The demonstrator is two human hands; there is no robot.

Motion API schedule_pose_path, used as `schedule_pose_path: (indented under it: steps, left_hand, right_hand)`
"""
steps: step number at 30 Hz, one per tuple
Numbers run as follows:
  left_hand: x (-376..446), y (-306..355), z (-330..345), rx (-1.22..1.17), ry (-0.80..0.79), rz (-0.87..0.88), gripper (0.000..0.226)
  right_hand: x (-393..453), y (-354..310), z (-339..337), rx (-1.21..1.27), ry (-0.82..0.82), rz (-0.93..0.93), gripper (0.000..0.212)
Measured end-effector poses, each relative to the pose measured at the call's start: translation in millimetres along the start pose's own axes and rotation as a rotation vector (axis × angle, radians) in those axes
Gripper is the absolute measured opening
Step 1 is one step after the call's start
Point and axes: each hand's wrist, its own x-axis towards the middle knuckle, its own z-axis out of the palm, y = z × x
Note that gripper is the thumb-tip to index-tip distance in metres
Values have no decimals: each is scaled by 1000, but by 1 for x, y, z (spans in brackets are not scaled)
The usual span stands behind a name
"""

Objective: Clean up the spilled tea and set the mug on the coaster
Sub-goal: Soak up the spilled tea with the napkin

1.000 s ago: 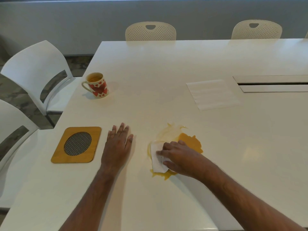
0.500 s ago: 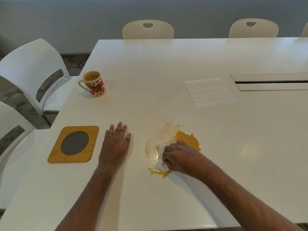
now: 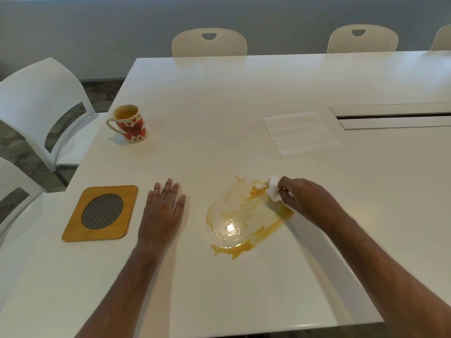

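An amber puddle of spilled tea (image 3: 241, 218) is smeared thin across the white table (image 3: 244, 98), with thicker streaks at its near edge. My right hand (image 3: 300, 200) grips a folded white tissue (image 3: 273, 190) at the puddle's far right edge. My left hand (image 3: 163, 208) lies flat on the table, fingers spread, between the spill and a wooden coaster (image 3: 101, 213) with a dark mesh oval. A white mug with red hearts (image 3: 129, 125), tea inside, stands upright at the far left, apart from both hands.
A flat white paper napkin (image 3: 301, 134) lies right of centre, beside a recessed cable slot (image 3: 395, 117). White chairs (image 3: 41, 111) stand at the left edge, and perforated chairs (image 3: 210, 43) line the far side. The table's near edge runs close below my forearms.
My right hand has dragged the tissue from the puddle's near left to its far right edge, smearing the tea thinner and wider. My left hand stays flat.
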Motion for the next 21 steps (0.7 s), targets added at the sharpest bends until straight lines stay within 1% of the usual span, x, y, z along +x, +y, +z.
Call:
schedule_pose_path:
  steps: [1, 2, 4, 5, 6, 7, 10, 14, 19, 21]
  left_hand:
    - [0, 0, 0, -2, 1, -3, 59]
    - [0, 0, 0, -4, 1, -5, 57]
    - [0, 1, 0, -2, 1, -6, 56]
    - [0, 0, 0, -2, 2, -3, 58]
    - [0, 0, 1, -3, 2, -1, 58]
    - [0, 0, 1, -5, 1, -2, 58]
    - [1, 0, 1, -7, 2, -4, 63]
    - [0, 0, 0, -15, 4, -4, 66]
    - [-1, 0, 1, -16, 4, -6, 57]
    - [-1, 0, 1, -17, 6, -8, 59]
  right_hand:
    - [0, -1, 4, -1, -18, -2, 6]
    - [0, -3, 9, 14, -32, -8, 14]
    - [-2, -9, 20, 53, -55, -42, 41]
    - [-4, -14, 25, 62, -59, -66, 50]
    - [-6, -21, 29, 60, -60, -103, 52]
    - [-7, -29, 32, 53, -68, -153, 50]
    - [-13, -60, 33, 53, -110, -294, 34]
    - [-29, -89, 33, 92, -186, -462, 28]
    - [-52, -89, 32, 131, -252, -508, 31]
    - [-60, -85, 31, 144, -250, -506, 34]
